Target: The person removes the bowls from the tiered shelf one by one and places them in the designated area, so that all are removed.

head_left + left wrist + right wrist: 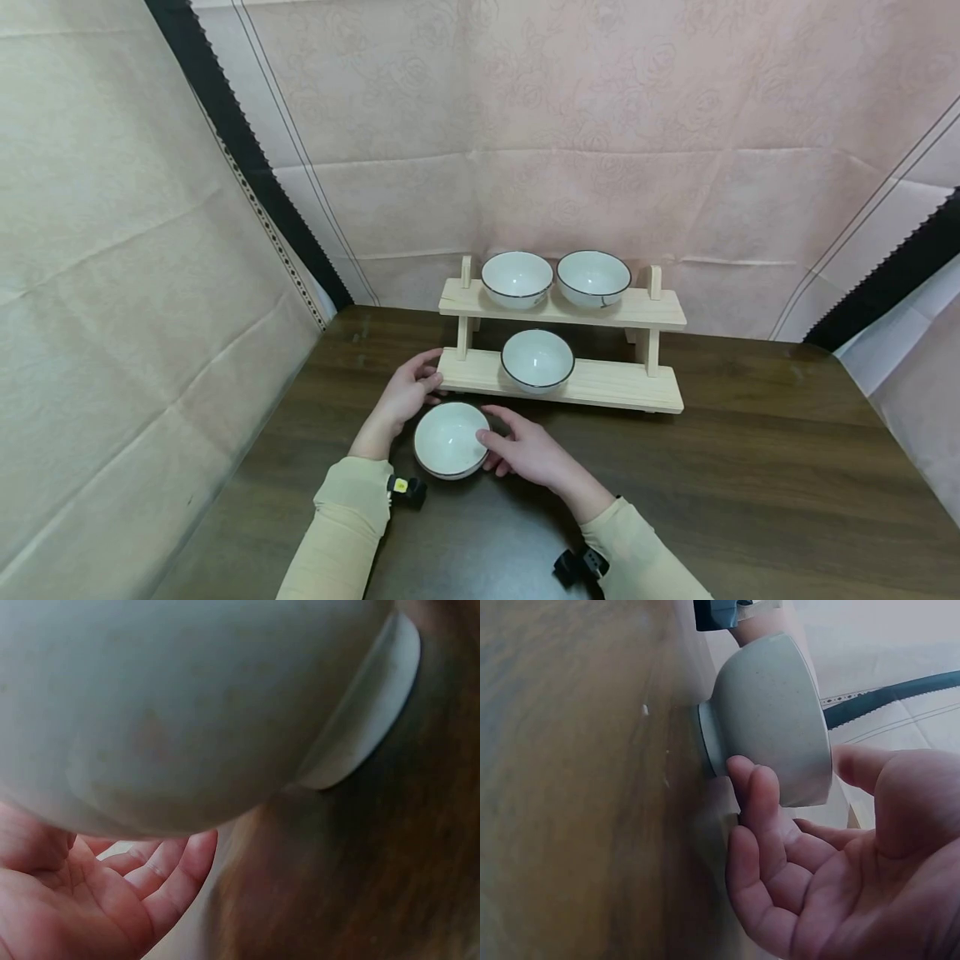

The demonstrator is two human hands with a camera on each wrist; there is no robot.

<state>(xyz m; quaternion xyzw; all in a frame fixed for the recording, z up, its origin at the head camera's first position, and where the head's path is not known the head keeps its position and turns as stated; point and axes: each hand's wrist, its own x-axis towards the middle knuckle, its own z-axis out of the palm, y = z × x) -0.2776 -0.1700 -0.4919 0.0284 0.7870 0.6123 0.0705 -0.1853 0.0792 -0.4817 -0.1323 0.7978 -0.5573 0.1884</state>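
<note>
My right hand (528, 450) holds a white bowl with a dark rim (450, 440), thumb at the rim and fingers against its lower side. In the right wrist view, the foot of this bowl (780, 720) is close to the tabletop. My left hand (405, 393) grips the left end of the lower board of a two-tier wooden shelf (615, 383); in the left wrist view the bowl (187, 712) hides part of that hand. One similar bowl (537, 361) sits on the lower board. Two more, a left bowl (517, 279) and a right bowl (594, 278), stand on the upper board.
The shelf stands on a dark brown wooden table (750, 467), near its back edge. Pale patterned cloth (600, 100) hangs behind the table and along its sides, with black strips (247, 150) at the corners. Both wrists carry small black cameras.
</note>
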